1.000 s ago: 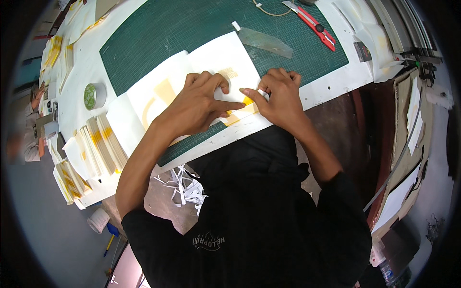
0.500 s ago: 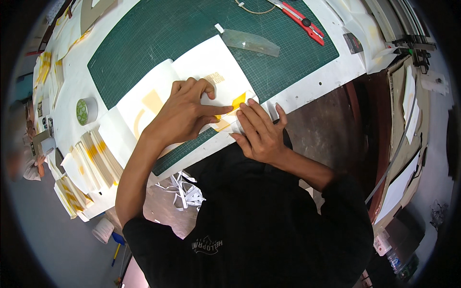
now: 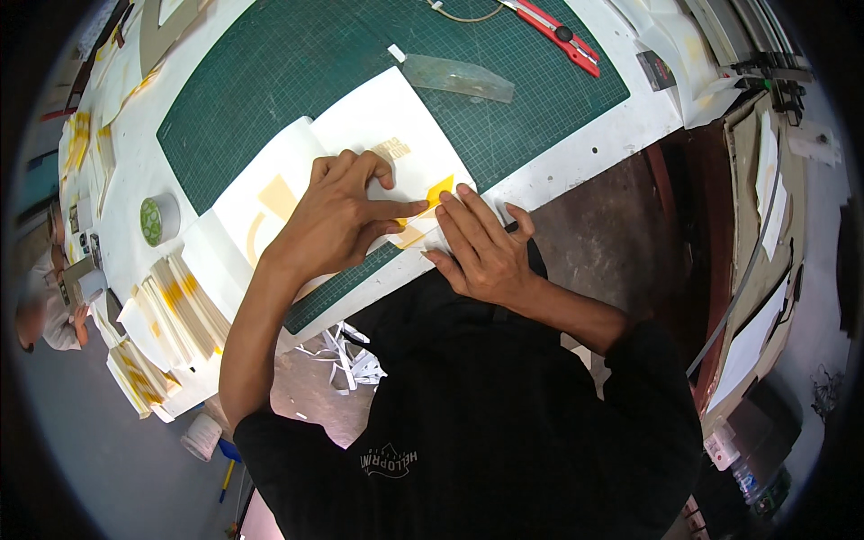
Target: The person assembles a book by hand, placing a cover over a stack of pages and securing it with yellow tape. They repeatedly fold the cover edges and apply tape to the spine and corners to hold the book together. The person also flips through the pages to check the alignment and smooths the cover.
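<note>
A white printed paper sheet (image 3: 364,108) with beige shapes lies on the green cutting mat (image 3: 270,76), creased and overlapping the mat's near edge. Its near right corner is folded into a small flap with a bright yellow patch (image 3: 439,190). My left hand (image 3: 328,211) bends over the sheet, thumb and forefinger closing on the flap's edge beside the yellow; the other fingers are curled. From the right, my right hand (image 3: 490,252) lies with fingers stretched out, their tips pressing the flap's right side. Just what lies under my fingertips is hidden.
A red utility knife (image 3: 562,38) and a clear plastic strip (image 3: 459,77) lie on the mat. A tape roll (image 3: 159,220) stands at left, near stacks of folded sheets (image 3: 180,301). Paper offcuts (image 3: 346,360) litter the floor. Another person (image 3: 54,306) is at far left.
The whole view has shifted slightly. My hands keep nearly the same hold on the flap, with the right fingertips a little closer to the left forefinger.
</note>
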Motion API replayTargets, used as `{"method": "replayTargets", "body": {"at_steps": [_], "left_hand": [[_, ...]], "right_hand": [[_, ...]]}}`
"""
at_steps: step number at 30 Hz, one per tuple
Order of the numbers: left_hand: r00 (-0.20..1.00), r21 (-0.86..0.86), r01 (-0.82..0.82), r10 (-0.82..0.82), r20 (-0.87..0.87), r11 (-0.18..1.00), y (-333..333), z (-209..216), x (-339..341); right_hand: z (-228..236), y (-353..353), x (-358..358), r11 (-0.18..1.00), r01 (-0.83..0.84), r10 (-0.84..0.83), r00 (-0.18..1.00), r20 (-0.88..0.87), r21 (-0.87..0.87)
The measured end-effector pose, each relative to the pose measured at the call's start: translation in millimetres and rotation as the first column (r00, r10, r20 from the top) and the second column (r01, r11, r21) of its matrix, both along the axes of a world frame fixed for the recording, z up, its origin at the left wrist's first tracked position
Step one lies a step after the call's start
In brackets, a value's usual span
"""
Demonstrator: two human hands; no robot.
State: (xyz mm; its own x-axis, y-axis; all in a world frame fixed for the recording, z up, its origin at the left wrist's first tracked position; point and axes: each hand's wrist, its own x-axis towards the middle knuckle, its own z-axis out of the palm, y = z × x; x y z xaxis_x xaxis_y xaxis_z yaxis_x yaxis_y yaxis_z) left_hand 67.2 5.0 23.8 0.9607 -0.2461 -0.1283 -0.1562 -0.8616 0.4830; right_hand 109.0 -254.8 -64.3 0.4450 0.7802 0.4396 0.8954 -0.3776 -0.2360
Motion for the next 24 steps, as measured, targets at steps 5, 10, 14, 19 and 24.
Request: {"method": "replayTargets", "body": {"at_steps": [5,10,14,19,24], "left_hand": [[1.000,0.004,-0.006,0.006,-0.028,1.000,-1,2,1],[1.000,-0.008,-0.011,0.011,-0.027,1.000,0,2,1],[1.000,-0.032,0.000,0.000,0.001,0.999,0,1,1],[0.997,0.007,-0.014,0.015,-0.071,1.000,-2,6,7],[0.986,0.009,-0.022,0.023,-0.162,1.000,-2,13,15]], "right_hand": [[-1,-1,-1,1.000,-0.003,0.003,1.000,0.003,-0.004],[-2,-1,3,1.000,-0.011,0.011,1.000,0.029,0.007],[-1,-12,17,0.999,-0.038,0.037,0.998,0.046,0.021],[14,-3,22,0.994,-0.040,0.044,0.998,-0.043,0.106],[16,8,38,0.971,0.039,-0.002,0.988,-0.158,0.235]]}}
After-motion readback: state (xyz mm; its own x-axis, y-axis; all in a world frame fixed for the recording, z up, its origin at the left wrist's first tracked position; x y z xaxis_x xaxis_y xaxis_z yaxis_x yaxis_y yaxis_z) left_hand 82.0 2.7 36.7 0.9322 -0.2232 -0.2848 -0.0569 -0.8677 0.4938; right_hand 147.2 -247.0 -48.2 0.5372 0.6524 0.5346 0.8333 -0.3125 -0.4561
